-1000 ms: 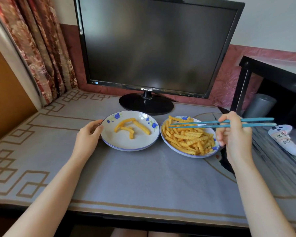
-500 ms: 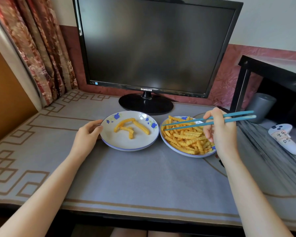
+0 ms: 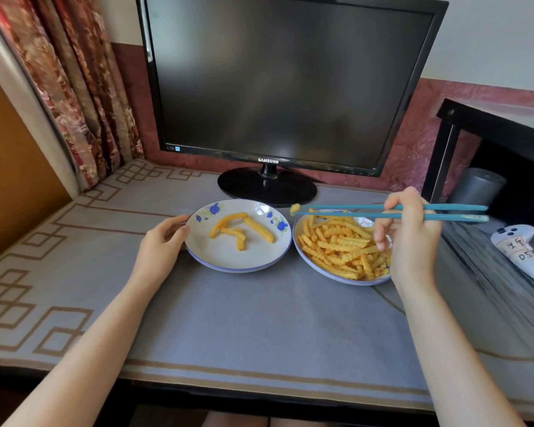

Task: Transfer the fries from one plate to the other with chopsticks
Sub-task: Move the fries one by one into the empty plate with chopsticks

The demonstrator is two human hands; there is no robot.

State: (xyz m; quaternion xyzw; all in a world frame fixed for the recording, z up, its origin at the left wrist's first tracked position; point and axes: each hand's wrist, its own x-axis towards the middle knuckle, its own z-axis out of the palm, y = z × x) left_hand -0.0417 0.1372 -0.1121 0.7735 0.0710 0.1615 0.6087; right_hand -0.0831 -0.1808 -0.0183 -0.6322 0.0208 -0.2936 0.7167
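Right-hand fingers (image 3: 395, 206): curled round the chopsticks (image 3: 346, 211), clamping the pair.
Chopstick tips: closed on one small fry piece (image 3: 294, 208), held in the air over the far edge of the right plate (image 3: 342, 281), next to the left plate (image 3: 228, 266).
Left hand (image 3: 161, 246): fingers and thumb bent onto the left plate's rim, steadying it.
Delivered: about four fries (image 3: 259, 231) lie on the left plate.
Remaining: a full heap (image 3: 339, 245) on the right plate.
Progress: early, by my reckoning, with most of the fries left to move.
Surface: grey cloth (image 3: 259, 318) with a tan fret border.
Room: dark monitor (image 3: 290, 81) behind the plates, floral curtain (image 3: 84, 87) to the left, white controller (image 3: 521, 251) and black side table (image 3: 500, 127) to the right.
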